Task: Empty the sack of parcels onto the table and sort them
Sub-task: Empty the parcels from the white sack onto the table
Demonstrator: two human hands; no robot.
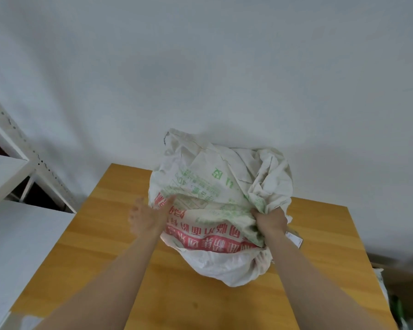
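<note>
— Toward the far edge of the wooden table [100,258], right of its middle, what is that heap?

— A white woven sack [215,184], crumpled and bulging, printed with green characters on its upper part and a red band of characters lower down. The print reads upside down from the wearer's side. It rests on the table, and its far end stands up against the pale wall [200,67].

— Who has hold of it?

— The right hand [270,220] does. Its fingers are clenched round a bunch of the fabric on the sack's right side, and the cloth gathers into folds at the fist.

— And the left hand [146,217]?

— It is blurred. The fingers look spread and fairly straight, with nothing in them, just at the sack's left flank. Whether a fingertip touches the cloth I cannot tell.

— Is anything out of the sack yet?

— At its near end a smooth white plastic bundle [222,265] swells out below the red band and lies on the wood. Just beside the right wrist a printed label [295,238] pokes out from under the sack's right edge. What it is stuck to is hidden.

— What surrounds the table?

— A white metal shelving unit [17,163] stands off the left edge, its perforated upright leaning across the view. Past the near right corner sits something brown, perhaps cardboard [405,277], with a green object [396,306] beside it, too blurred to name.
</note>
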